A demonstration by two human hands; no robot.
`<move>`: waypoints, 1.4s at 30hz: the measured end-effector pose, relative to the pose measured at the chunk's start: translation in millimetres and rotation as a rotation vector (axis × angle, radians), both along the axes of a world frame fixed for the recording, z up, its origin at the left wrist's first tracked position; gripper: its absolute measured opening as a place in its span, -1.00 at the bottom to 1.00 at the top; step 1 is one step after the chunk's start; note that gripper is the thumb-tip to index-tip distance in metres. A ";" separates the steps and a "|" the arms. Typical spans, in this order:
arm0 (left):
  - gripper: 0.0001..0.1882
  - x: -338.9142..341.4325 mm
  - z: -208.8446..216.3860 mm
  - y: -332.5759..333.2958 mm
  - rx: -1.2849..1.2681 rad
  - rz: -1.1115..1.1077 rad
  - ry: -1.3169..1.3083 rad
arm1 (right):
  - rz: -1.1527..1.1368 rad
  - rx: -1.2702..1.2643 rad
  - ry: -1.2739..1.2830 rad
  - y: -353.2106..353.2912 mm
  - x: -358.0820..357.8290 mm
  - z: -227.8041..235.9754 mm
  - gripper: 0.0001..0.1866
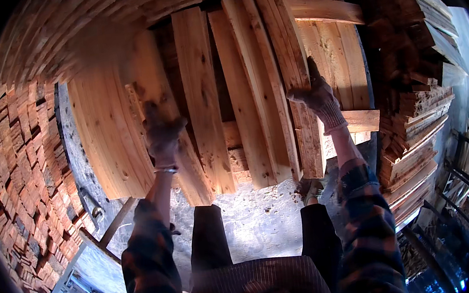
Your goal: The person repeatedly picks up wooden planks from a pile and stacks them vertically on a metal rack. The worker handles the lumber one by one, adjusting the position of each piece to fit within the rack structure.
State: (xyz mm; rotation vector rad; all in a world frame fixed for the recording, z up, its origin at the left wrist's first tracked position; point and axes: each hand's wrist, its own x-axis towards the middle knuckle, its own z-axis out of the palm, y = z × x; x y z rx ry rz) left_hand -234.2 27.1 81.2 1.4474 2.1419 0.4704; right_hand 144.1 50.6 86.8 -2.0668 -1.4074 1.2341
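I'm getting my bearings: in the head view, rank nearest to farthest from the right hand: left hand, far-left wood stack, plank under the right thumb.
1. Plank, touching the right hand.
2. Left hand, left of centre.
3. Wood stack, far left.

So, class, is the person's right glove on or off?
On: the knitted glove covers the right hand, its ribbed cuff ending where the bare forearm begins.

Between the middle planks (198,93) we find narrow clearance; a lumber stack (410,155) blocks the right, a timber pile (29,183) the left.
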 end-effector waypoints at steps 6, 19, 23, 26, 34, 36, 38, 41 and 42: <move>-0.03 -47.1 -0.4 -7.2 0.085 -0.013 0.155 | 0.051 -0.130 -0.631 1.3 22.9 32.5 0.15; -0.01 -13.1 3.9 -6.4 0.212 -0.044 0.002 | -0.027 -0.139 -0.163 8.4 -65.0 2.1 0.23; -0.08 -59.2 -11.2 -16.5 0.088 -0.037 0.244 | 0.048 0.018 -0.152 -7.1 -74.7 13.0 0.15; -0.05 -72.9 -44.1 -35.3 0.079 -0.102 0.196 | 0.085 -0.094 -0.429 -7.5 -115.1 23.7 0.17; -0.27 -129.9 -13.7 -32.0 0.355 -0.165 0.312 | 0.034 -0.133 -0.638 -11.0 -71.8 9.8 0.20; -0.11 -153.8 -44.9 -68.1 0.004 -0.193 0.626 | 0.039 -0.125 -0.656 -10.9 -82.2 2.3 0.19; -0.08 -152.1 -55.2 -75.3 0.118 -0.208 0.618 | 0.018 -0.089 -0.555 -12.1 -91.5 -2.3 0.19; -0.03 -136.8 -62.6 -79.0 0.150 -0.224 0.586 | -0.055 -0.019 -0.347 -24.5 -118.3 -3.3 0.17; -0.02 -137.2 -63.1 -80.1 0.136 -0.217 0.575 | -0.046 -0.096 -0.416 -21.3 -125.7 -3.4 0.16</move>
